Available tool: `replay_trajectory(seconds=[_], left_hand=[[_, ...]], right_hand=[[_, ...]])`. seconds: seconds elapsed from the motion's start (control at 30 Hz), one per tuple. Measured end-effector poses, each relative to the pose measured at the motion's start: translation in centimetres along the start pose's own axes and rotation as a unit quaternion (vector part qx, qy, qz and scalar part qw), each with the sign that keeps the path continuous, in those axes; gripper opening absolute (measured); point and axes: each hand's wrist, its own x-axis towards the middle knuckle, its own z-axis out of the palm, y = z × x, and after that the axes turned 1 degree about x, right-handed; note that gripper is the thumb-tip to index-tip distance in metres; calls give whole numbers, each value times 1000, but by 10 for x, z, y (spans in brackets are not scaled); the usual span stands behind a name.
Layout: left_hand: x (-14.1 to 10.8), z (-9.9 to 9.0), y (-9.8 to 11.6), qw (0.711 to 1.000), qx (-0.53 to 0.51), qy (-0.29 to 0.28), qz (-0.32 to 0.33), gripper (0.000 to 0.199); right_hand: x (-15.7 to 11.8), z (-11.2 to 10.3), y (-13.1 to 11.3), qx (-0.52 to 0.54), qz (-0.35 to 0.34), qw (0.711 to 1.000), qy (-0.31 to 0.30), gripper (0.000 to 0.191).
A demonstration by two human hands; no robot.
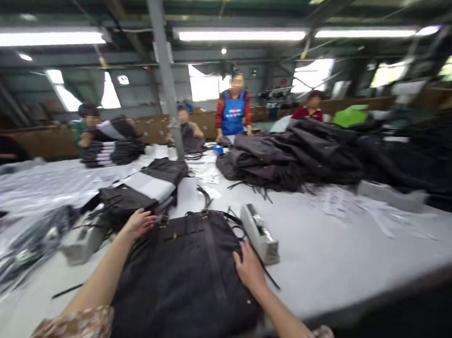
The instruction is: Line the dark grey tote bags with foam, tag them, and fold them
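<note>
A black fabric bag [180, 283] with a zip, a strip down its front and dangling straps lies flat in front of me. My left hand [140, 224] is at its upper left corner, fingers stretched out and holding nothing. Whether it touches the bag is hard to tell. On the bag's right edge rests my right hand [249, 266], fingers apart, gripping nothing. Just beyond that hand stands a grey box-like holder [259, 235] with an open top. Another stack of dark bags with a white sheet [148, 184] sits behind my left hand.
A large heap of black bags [296, 153] covers the back of the white table [320, 256]. White strips [376, 214] lie at right, clear plastic bags [21, 202] at left. Another grey holder [81, 244] stands left. A metal post [165, 73] and several people, one in a blue apron [233, 113], are beyond.
</note>
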Motion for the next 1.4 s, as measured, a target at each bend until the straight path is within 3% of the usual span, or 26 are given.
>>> replay_trajectory(seconds=[0.07,0.13,0.27,0.37,0.47,0.57,0.7,0.8,0.9,1.0,1.17,1.3,1.4], left_hand=[[-26,-58,-1,999,2,49,23,42],[-57,-98,-18,996,10,77,51,49],[-131,-170,-78,982,74,121,122,55],[-185,-202,-128,987,52,120,97,63],[-216,-201,-166,997,-8,70,43,64],[-220,-187,-181,997,-37,-8,73,65],[-205,-181,-163,980,0,-128,151,68],[-193,-183,-141,959,19,-245,143,76],[-188,-180,-128,945,37,-298,130,90],[-189,-171,-128,947,30,-290,137,92],[-188,-155,-137,961,-43,-216,169,79],[-179,-146,-126,978,34,-92,186,42],[-171,-146,-116,966,122,-33,226,42]], right_hand=[[15,18,15,-39,-27,999,1,52],[16,26,24,-64,-49,997,-2,54],[9,27,25,-84,-63,994,-16,59],[13,32,25,-88,-71,993,-18,64],[20,39,27,-87,-84,992,-34,66],[22,42,29,-86,-84,992,-40,66],[22,42,30,-95,-78,992,-38,66],[24,44,31,-103,-83,990,-48,69],[28,47,36,-103,-84,990,-51,73],[29,50,42,-93,-79,992,-33,72],[30,48,45,-65,-84,994,-25,65],[29,42,42,-42,-94,994,-24,60],[28,42,41,-49,-72,996,-24,66]])
